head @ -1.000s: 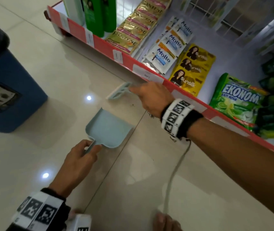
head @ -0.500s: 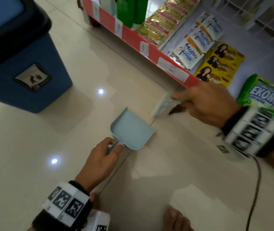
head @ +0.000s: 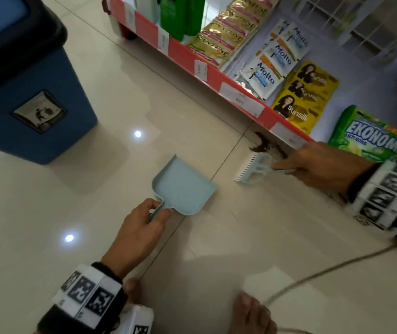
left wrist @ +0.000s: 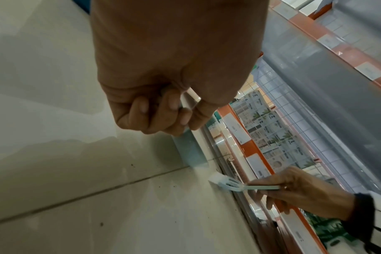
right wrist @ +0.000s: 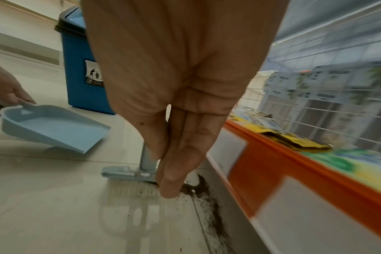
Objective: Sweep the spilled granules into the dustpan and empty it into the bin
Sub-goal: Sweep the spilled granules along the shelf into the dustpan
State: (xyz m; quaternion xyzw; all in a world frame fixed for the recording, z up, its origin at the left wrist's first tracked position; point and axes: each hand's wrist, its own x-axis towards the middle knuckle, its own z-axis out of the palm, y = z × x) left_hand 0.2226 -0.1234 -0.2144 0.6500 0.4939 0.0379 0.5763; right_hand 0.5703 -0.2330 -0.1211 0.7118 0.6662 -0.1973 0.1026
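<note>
Spilled granules (head: 261, 144): dark, heaped and strung along the foot of the shelf (head: 185, 56), to the right of the dustpan (head: 183, 186) and apart from its mouth. None to be seen inside the dustpan. Front lip down on the tiles, handle pinched in the curled fingers of the left hand (head: 142, 225).

Just right of the dustpan, the hand brush (head: 253, 168), bristles on the floor at the near edge of the heap, handle clamped in the right hand (head: 323, 165).

Half a second earlier, brush at the dustpan's mouth with a dark clump alongside; now drawn back rightward to the heap. Reads as a reset for another stroke: sweeping hardly begun, emptying yet to come.

Behind and left of the dustpan, a blue bin (head: 23, 92) with a black lid and a litter pictogram sticker, wording too small to read.

Beyond the dustpan, on the shelf: gold Pantene sachets (head: 219, 32), Molto sachets (head: 267, 68), yellow Sunsilk sachets (head: 301, 97). Further right, a green pack (head: 366, 133) marked "EKONOM…" and "ANTI NODA".
</note>
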